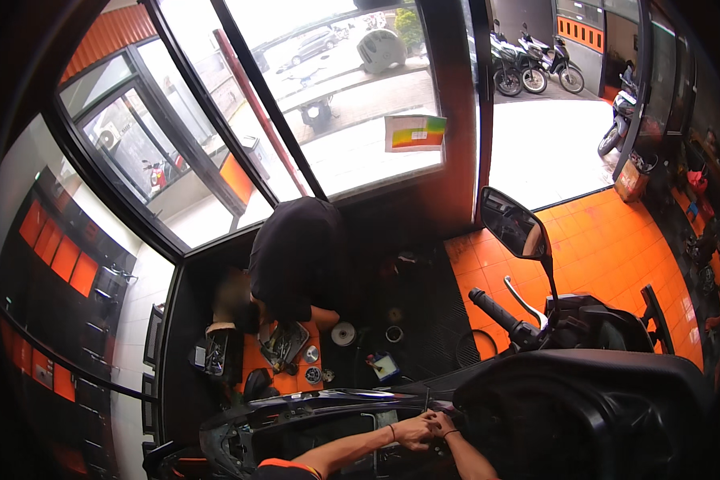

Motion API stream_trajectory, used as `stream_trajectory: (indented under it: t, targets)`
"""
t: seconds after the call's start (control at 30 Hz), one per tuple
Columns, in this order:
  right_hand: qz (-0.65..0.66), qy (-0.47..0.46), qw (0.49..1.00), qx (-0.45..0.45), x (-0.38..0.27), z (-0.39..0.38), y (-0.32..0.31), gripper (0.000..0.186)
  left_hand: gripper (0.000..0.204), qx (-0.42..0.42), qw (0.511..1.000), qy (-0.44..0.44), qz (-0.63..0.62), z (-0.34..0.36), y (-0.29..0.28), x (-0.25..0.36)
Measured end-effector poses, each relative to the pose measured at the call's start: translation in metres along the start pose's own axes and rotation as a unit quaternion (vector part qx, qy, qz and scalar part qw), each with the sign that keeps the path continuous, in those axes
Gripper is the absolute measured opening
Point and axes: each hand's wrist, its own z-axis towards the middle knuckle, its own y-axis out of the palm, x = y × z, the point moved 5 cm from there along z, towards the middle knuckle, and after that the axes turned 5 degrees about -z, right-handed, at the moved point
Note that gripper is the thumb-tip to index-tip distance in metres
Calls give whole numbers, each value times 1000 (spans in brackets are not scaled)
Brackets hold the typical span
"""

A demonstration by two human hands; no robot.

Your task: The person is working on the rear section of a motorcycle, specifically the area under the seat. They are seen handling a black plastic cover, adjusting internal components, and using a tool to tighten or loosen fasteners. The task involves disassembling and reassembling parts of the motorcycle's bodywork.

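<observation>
Orange-tiled floor (604, 232) far right; scooter (296, 414) close under hands, long axis left to right; left hand (413, 432) meets right hand (441, 424) by seat's (568, 392) left end, both equally near; fingers bunched, cannot tell if clamped.

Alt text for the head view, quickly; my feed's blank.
The person's left hand and right hand meet over a motorcycle, near its black seat; whatever they hold is too small to tell. Beyond it, a co-worker in dark clothing bends over a tray beside tall windows.
</observation>
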Motion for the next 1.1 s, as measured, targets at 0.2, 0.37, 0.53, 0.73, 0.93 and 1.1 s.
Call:
stream_trajectory:
  t: [0.2,0.37,0.53,0.73,0.93,1.1]
  targets:
    - [0,-6,997,71,44,6,-3,28,56,178,972,-103,118,20,-21,15]
    - [66,-43,994,82,-13,-1,-22,30,84,304,830,-461,79,-14,11,-36]
    - [-3,-39,992,120,32,4,-6,41,73,65,961,-156,219,16,-12,-45]
    - [-35,-92,993,68,-9,17,28,55,83,114,950,-148,250,-26,-22,-28]
    - [107,-88,987,80,43,22,41,48,67,335,926,-166,-57,-5,-1,16]
    - [298,-108,946,71,-1,-5,1,50,43,279,946,-167,-13,-27,-3,-30]
